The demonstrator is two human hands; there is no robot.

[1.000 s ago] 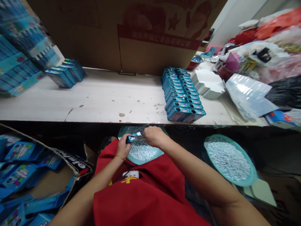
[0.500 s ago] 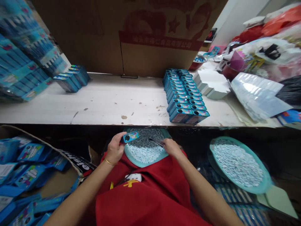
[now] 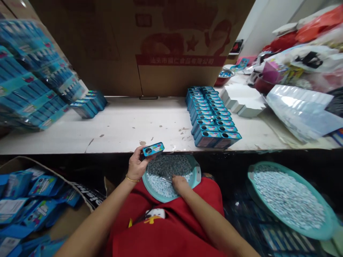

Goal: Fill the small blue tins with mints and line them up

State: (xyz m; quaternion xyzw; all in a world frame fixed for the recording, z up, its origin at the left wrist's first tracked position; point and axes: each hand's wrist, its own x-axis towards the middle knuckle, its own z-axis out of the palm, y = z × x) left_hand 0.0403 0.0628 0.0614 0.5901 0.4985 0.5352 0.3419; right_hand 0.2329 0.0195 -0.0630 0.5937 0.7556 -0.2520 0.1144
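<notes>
Loosely pinched between thumb and fingers, a small blue printed oblong box point(image 3: 153, 149) sits in the left hand point(image 3: 137, 165), raised over the far side of the basin and overlapping the table's front edge in view; whether it touches that edge I cannot tell. The right hand point(image 3: 180, 184) is closed around a slim shiny metal tool point(image 3: 166, 179), whose tip reaches in among small pale-blue and greyish pellets point(image 3: 162, 185).

The box looks like thin card: light, fairly stiff along its corners, softer across its broad walls, and perhaps a little slippery if the print is glossy. It is best held by its sides, near the end, with light pressure so the walls do not buckle. The dark round patch on its upward face could be a hole or print; fingers are best kept off it. The pellets look light, hard and apt to scatter.

Around them curves the turquoise plastic basin point(image 3: 160, 198), its rim close to the right wrist and to the red cloth point(image 3: 205, 203) on the lap. Beyond, the white-topped table point(image 3: 125, 121) has a straight front edge that could catch a knuckle. Sideways room is widest between the small group of blue boxes point(image 3: 87, 107) at left and the double row of upright blue boxes point(image 3: 207, 134) at right. Behind, a large brown cardboard carton point(image 3: 174, 80) limits reach.
</notes>
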